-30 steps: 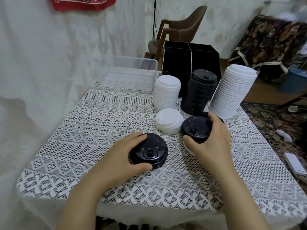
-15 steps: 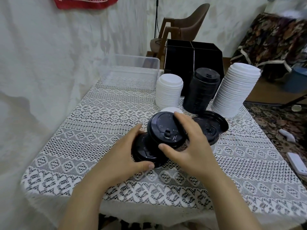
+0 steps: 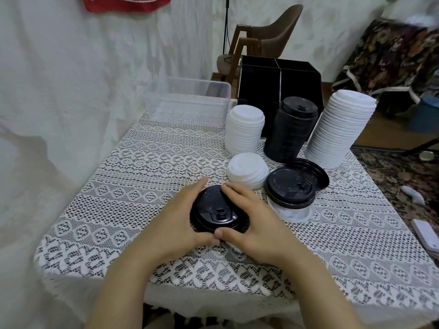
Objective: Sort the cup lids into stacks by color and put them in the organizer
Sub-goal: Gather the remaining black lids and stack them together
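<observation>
A bench (image 3: 142,167) under a white lace cloth (image 3: 344,245) fills the middle of the frame. A pale wall (image 3: 71,79) takes up the left, with a red cloth (image 3: 126,2) hanging at the upper left. A brown chair (image 3: 278,32) stands at upper centre, a floral couch (image 3: 392,55) at the upper right, and a patterned rug (image 3: 392,176) lies along the right edge.

At the far end of the bench a clear tub (image 3: 190,105) sits left of centre, the lace showing through its walls. Just right of it stands the black organizer (image 3: 294,77), split by partitions. Its inside is too dark to tell what it holds.

In front of the organizer three stacks of lids stand in a row: a short white stack (image 3: 245,129), a black stack (image 3: 292,131) and a tall white stack (image 3: 342,129) that leans right. Nearer, a small white pile (image 3: 248,170) lies beside a few black lids (image 3: 289,188) resting on a white lid (image 3: 292,213).

At lower centre a low black pile (image 3: 217,210) sits on the cloth. The left hand (image 3: 175,217) curls round its left rim and the right hand (image 3: 256,224) clasps its right side, fingers over the top. The two thumbs meet at the near edge.
</observation>
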A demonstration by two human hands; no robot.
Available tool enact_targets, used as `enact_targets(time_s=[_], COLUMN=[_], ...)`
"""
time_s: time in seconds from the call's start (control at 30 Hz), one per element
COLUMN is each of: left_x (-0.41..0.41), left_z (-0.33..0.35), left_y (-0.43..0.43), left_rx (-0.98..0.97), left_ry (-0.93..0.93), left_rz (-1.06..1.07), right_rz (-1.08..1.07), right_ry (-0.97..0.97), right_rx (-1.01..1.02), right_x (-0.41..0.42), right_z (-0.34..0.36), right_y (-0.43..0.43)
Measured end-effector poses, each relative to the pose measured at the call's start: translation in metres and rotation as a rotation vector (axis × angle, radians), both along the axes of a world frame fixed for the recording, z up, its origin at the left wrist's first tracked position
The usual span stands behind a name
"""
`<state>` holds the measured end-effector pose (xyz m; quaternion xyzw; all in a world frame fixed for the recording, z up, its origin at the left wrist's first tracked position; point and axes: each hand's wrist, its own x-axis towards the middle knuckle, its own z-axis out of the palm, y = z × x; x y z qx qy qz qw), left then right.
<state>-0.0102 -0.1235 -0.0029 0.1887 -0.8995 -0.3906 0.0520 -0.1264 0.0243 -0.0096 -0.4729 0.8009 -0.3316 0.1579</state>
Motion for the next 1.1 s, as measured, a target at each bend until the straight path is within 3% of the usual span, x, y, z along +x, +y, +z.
enact_targets(time_s=[0.4,0.47,0.57,0.67,0.77,0.93,1.1], left_x=[-0.001,-0.001,0.000,0.000,0.000,0.000,0.001], left_z=[-0.001,-0.002,-0.002,-0.002,-0.002,-0.002,-0.002], left_y=[0.002,0.001,0.000,0.000,-0.001,-0.001,0.000], left_rx=[-0.069,-0.064,-0.057,-0.040,-0.009,-0.003,-0.005], left_ry=[0.032,0.022,-0.003,-0.005,-0.015,-0.021,-0.030], left_rz=[-0.057,-0.060,-0.063,-0.062,-0.055,-0.054,-0.060], right_rz=[0.060,-0.047,-0.371,-0.567,-0.478,-0.514,-0.400], right_ry=[-0.065,-0.009,0.210,0.229,0.059,0.027,-0.019], right_rx=[0.059,-0.088,-0.314,-0.133,0.082,0.023,0.004], right_x=[-0.002,-0.003,-0.020,-0.039,-0.048,-0.048,-0.052], right_z=[0.004,0.009,0.018,0.017,0.008,0.009,0.007], right_y=[0.006,0.009,0.023,0.042,0.054,0.053,0.056])
